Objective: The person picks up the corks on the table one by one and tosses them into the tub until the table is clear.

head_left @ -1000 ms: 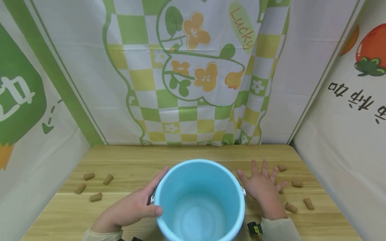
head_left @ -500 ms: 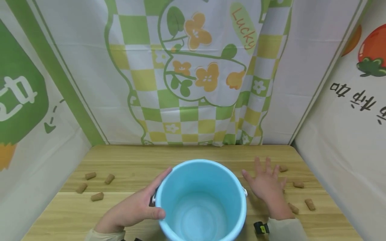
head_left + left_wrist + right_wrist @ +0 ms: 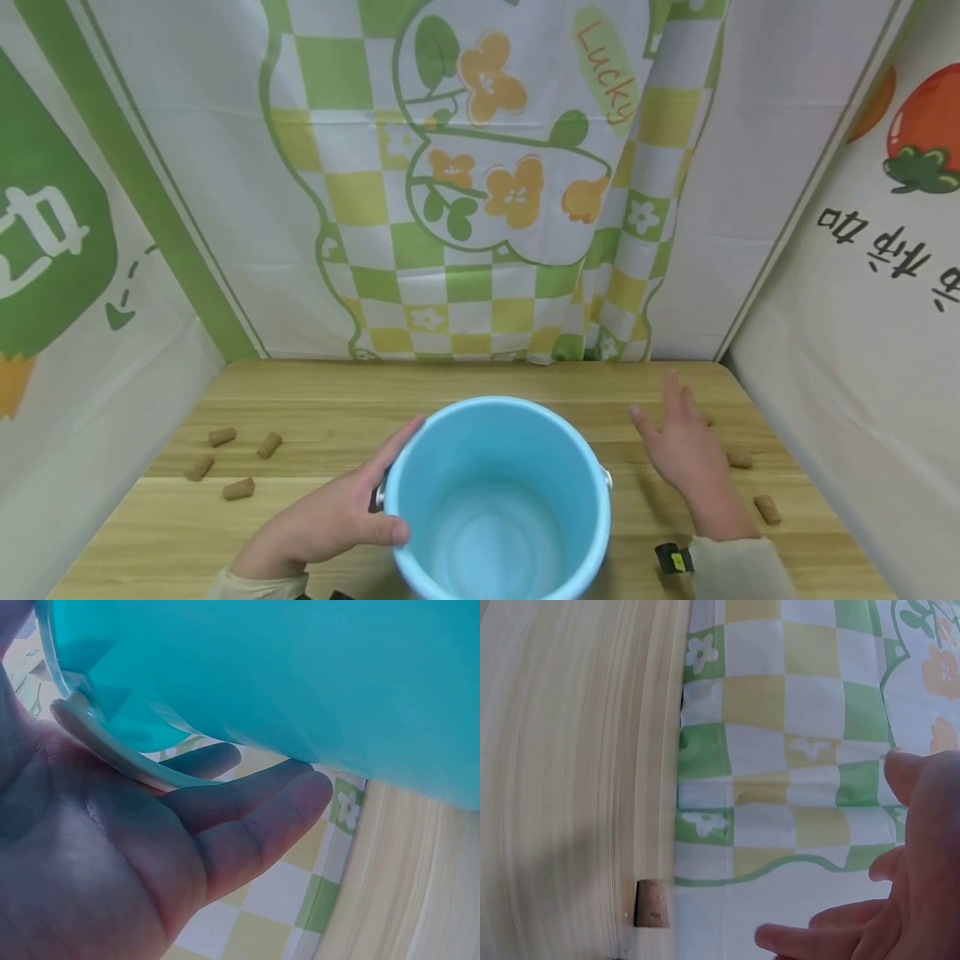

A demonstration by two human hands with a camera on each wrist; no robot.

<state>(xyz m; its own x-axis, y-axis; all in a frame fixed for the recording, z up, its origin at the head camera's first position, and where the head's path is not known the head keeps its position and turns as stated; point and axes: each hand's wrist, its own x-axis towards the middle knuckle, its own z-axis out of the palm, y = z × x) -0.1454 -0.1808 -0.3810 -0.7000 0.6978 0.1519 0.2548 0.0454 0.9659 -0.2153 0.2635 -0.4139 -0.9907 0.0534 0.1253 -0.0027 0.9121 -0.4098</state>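
Observation:
In the head view a light blue bucket (image 3: 498, 500) stands at the table's front, its inside bare. My left hand (image 3: 330, 521) holds its left side, thumb over the rim, fingers along the outer wall; the left wrist view shows the white handle (image 3: 112, 750) lying across that hand (image 3: 112, 840). To the right of the bucket, my right hand (image 3: 693, 467) hovers over the table with its fingers extended, touching nothing visible. Corks (image 3: 767, 509) lie beside and partly behind it. One cork (image 3: 652, 903) shows in the right wrist view, apart from the hand (image 3: 900, 900).
Several corks (image 3: 238, 489) lie on the wooden table (image 3: 300, 392) to the left. A patterned cloth (image 3: 480, 308) hangs behind the table's back edge, and printed white cloth (image 3: 862, 358) stands along both sides.
My right hand has moved to the right, away from the bucket, and its spread fingers have drawn closer together. It now covers corks that showed before. My left hand keeps its hold on the bucket.

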